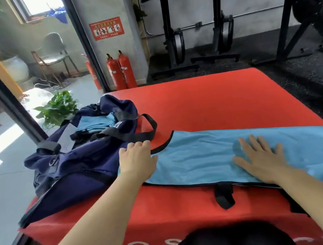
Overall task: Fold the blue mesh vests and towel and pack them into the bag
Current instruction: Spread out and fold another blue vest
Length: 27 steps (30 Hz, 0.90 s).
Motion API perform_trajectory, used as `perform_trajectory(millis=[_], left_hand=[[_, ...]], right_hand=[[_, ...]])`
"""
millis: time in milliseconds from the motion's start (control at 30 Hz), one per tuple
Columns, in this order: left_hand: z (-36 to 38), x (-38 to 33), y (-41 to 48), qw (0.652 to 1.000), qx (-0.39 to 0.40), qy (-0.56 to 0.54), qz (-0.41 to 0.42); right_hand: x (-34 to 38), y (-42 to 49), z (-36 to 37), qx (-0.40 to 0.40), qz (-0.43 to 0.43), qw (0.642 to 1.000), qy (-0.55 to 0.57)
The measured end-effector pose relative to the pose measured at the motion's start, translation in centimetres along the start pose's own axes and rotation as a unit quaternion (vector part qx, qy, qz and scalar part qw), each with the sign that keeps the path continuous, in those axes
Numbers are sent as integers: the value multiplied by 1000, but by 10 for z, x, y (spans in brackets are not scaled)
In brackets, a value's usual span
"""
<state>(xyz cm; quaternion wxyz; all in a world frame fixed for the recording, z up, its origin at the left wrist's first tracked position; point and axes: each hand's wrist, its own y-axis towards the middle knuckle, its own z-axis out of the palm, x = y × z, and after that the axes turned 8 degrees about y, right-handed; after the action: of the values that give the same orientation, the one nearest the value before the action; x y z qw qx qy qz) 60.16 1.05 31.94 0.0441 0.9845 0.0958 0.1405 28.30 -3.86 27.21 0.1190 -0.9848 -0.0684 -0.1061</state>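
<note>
right hand (264, 161) presses the blue vest (200, 154), fingers spread; left hand (136, 160) on its end, fingers together.

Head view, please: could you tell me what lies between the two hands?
The blue mesh vest, spread flat on the red mat, lies between the left hand and the right hand, as the head view shows.

On the mat (217, 99), bag (81, 164) centre-left with folded cloth (96, 123) inside, maybe vests. Vest (205, 153) lies flat lower right, just beside bag. Extinguishers (121, 71) behind mat, upper centre; plant (56, 108) behind bag.
</note>
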Motion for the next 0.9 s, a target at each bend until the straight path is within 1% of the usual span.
perform_trajectory(millis=[67,133,200,267,300,367,433,500,600,733,767,867,900], left_hand=[[2,15,9,999,24,30,9],[5,20,18,998,42,34,35],[8,14,29,997,21,12,67],[7,-1,44,996,0,-43,74],[6,-11,52,994,5,-82,68],[4,-33,68,987,55,-148,41],[3,-51,85,977,115,-178,2],[7,-60,100,973,134,-187,-26],[11,-62,113,975,107,-189,-49],[15,-65,122,962,130,-238,0],[17,-66,124,959,125,-253,5],[27,-66,128,955,51,-291,-19],[31,-67,129,962,20,-272,-11]], right_hand=[[14,4,-1,1,-17,1000,8],[27,10,-4,8,-29,1000,9],[38,17,-7,11,-32,999,10],[43,25,-8,10,-28,999,15],[45,29,-8,9,-22,1000,18],[44,34,-5,2,-10,1000,19],[42,37,-1,-8,3,1000,20],[40,39,3,-18,10,1000,20],[38,45,5,-28,10,1000,7],[36,55,9,-39,3,999,-4],[36,56,9,-41,-1,999,-7],[33,62,10,-33,-5,999,0],[33,64,10,-37,-9,999,3]])
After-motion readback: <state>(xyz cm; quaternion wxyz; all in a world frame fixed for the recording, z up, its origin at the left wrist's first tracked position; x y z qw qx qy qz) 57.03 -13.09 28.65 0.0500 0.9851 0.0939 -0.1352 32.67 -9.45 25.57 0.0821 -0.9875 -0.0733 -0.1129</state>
